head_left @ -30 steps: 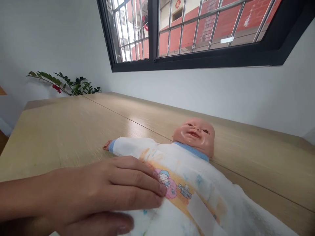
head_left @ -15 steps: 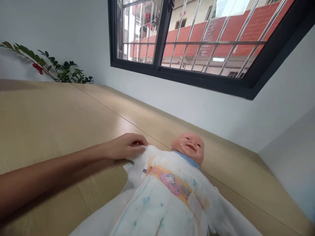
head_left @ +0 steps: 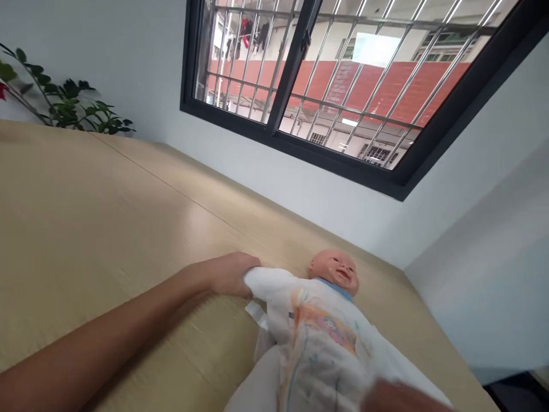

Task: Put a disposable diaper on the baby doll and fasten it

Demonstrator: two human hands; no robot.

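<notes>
A baby doll (head_left: 335,270) lies face up on the table, its head away from me. It has a blue collar (head_left: 337,287) and a white cloth body. A white diaper (head_left: 317,366) with an orange printed band covers its front, and a loose white tab (head_left: 256,313) sticks out on the left side. My left hand (head_left: 235,274) is closed around the end of the doll's white-covered arm on the left; its fingertips are hidden. At the bottom edge my right hand (head_left: 401,396) is smeared by motion over the diaper's lower right, so its fingers cannot be made out.
The wooden table (head_left: 107,229) has a seam across it and meets a pale wall. A barred window (head_left: 274,134) with a dark frame is above. A leafy plant (head_left: 81,109) stands at the back left. Something dark (head_left: 518,392) shows at the lower right.
My right hand has come into view at the bottom. My left hand now wraps further around the doll's arm. The view has shifted, and the doll sits lower and slightly to the right.
</notes>
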